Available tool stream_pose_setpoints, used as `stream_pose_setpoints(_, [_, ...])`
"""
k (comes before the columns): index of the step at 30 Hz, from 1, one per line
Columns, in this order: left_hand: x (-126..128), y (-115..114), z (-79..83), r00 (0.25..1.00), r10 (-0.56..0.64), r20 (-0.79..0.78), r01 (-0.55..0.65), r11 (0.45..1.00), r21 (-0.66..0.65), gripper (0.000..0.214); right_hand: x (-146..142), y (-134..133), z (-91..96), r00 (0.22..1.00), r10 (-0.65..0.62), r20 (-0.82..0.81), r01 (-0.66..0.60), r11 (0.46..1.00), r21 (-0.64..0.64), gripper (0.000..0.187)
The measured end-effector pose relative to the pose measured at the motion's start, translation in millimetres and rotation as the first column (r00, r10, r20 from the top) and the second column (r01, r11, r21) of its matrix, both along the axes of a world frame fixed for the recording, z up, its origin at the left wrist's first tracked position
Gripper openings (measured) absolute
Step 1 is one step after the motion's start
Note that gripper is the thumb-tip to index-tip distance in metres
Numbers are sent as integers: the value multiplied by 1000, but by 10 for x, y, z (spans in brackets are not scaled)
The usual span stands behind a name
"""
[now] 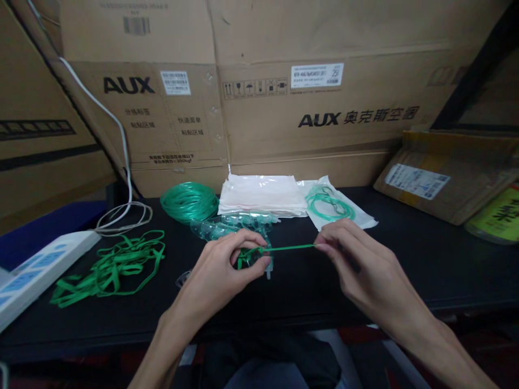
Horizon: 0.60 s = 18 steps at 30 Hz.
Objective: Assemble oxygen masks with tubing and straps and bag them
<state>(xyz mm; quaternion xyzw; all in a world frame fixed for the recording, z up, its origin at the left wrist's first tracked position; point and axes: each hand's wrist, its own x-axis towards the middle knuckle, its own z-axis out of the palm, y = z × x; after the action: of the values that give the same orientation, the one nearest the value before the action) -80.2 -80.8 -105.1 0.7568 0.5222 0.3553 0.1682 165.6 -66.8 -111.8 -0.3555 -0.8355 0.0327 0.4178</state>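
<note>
Holding a green elastic band (290, 248) taut above the counter (308, 302), bunched in the curled left hand (227, 265), pinched tightly in the right hand (363, 259).

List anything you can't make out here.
All in the head view:
Green strap: bunched part, partly hidden by the left hand.
Strap's pinched end: covered by the right hand.
Power strip: near end, cut off by the left edge.
Can: right side, cut off by the right edge.
Parcel label: fine print too small, blurred.
</note>
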Motion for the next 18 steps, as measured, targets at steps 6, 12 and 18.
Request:
stream_pose_setpoints(6, [93,-13,-51,997,-38,66,42,997,-59,13,-145,-53,-35,979,131,-156,-156,975,-157,10])
stream_pose_setpoints(12, [115,-4,-50,983,-21,182,33,997,-63,12,-188,19,-144,910,53,-411,-300,768,-565,50])
stream_pose_setpoints(18, [179,1,-97,973,-84,217,110,987,-113,12,-346,54,-275,760,24,-650,-581,474,-662,76])
